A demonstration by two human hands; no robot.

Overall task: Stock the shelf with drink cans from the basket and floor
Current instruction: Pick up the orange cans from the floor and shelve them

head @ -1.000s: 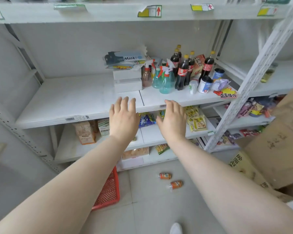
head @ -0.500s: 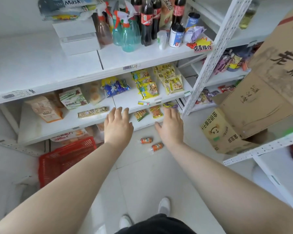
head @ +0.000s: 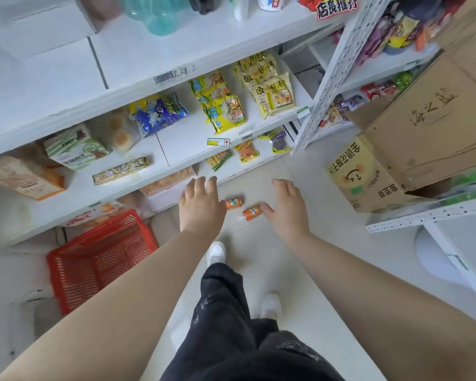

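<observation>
Single head-worn view, wide-angle — it looks steeply down and forward from standing height. Both bare arms reach away from the lens; left hand (head: 201, 207) and right hand (head: 286, 207) sit mid-frame, far from the camera. Beyond the hands, the white shelving (head: 138, 64) — beneath them, the tiled floor (head: 327, 259).

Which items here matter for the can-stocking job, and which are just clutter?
Task-relevant:
- two orange cans lying on the floor
- red basket, looks empty
- white shelf
- left hand and right hand, both open, empty

Clutter:
- yellow snack bags
- blue snack bag
- cardboard boxes
- teal bottle
</observation>
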